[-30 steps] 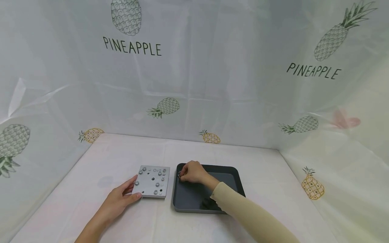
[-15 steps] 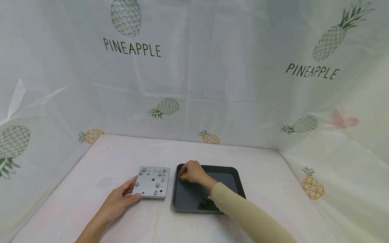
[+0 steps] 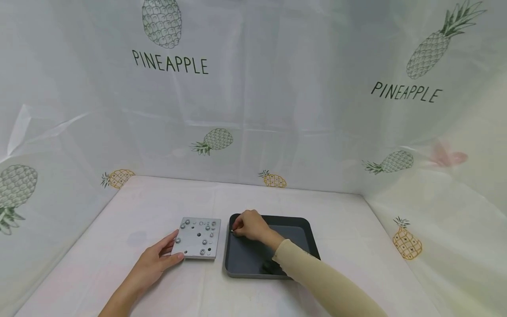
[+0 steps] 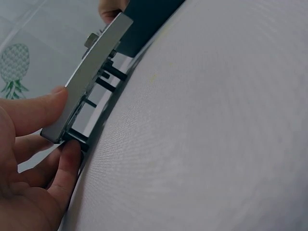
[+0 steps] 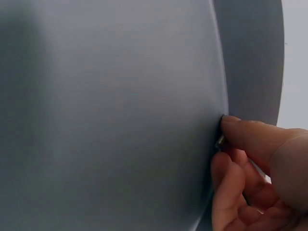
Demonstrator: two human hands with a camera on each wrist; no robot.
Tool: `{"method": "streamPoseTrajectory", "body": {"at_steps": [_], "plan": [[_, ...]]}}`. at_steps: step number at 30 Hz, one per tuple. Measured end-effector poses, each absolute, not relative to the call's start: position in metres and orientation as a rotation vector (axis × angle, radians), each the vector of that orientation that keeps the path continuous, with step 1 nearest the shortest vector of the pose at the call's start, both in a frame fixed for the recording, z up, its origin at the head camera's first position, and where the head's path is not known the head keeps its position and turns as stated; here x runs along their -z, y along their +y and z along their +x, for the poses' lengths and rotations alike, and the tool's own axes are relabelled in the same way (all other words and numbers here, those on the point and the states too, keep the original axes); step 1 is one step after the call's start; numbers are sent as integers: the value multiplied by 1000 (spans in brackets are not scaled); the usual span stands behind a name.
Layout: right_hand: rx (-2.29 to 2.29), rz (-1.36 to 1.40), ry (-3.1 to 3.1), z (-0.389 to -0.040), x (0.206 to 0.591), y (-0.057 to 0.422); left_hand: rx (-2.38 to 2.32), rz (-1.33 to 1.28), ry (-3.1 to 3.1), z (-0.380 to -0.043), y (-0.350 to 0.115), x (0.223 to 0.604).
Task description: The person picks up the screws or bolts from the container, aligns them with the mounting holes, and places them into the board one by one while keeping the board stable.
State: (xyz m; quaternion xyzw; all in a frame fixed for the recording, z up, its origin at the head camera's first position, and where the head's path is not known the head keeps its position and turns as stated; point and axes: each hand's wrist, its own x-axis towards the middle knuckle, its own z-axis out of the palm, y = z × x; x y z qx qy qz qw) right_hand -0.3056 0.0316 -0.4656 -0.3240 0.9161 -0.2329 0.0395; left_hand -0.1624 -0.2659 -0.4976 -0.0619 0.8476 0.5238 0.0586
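My left hand (image 3: 154,259) grips a square silver metal plate (image 3: 192,246) at its left edge. Several socket-head screws (image 3: 204,241) sit in the plate's top face, along with some open holes. From the left wrist view, screw shanks (image 4: 105,84) jut below the plate (image 4: 98,72), and my thumb lies on its near edge with fingers under it. Inside a dark grey tray (image 3: 247,259), my right hand (image 3: 253,226) is down at the left wall. Between its thumb and index finger is a small shiny metal piece (image 5: 220,141), mostly hidden by the fingertips.
The tray stands just right of the plate on a white cloth-covered table (image 3: 166,198). A dark shadow or object (image 3: 269,266) shows near the tray's front, partly behind my right sleeve (image 3: 313,268). A pineapple-print curtain (image 3: 301,132) rises behind the table.
The small metal piece in my right fingers shows less than before, as the fingertips have shifted slightly around it. My left hand and the plate stay in place.
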Motion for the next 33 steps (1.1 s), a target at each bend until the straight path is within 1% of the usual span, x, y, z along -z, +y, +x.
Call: {"method": "streamPoseTrajectory", "body": {"at_steps": [13, 18, 25, 33], "plan": [[710, -1060, 2673, -308, 461, 40, -1580, -185, 2572, -163, -266, 499], [754, -1030, 2609, -312, 461, 46, -1589, -189, 2563, -163, -267, 499], [894, -976, 2524, -316, 461, 53, -1583, -181, 2569, -163, -267, 498], [1053, -997, 2499, -314, 457, 53, -1588, -188, 2556, -163, -268, 497]]}}
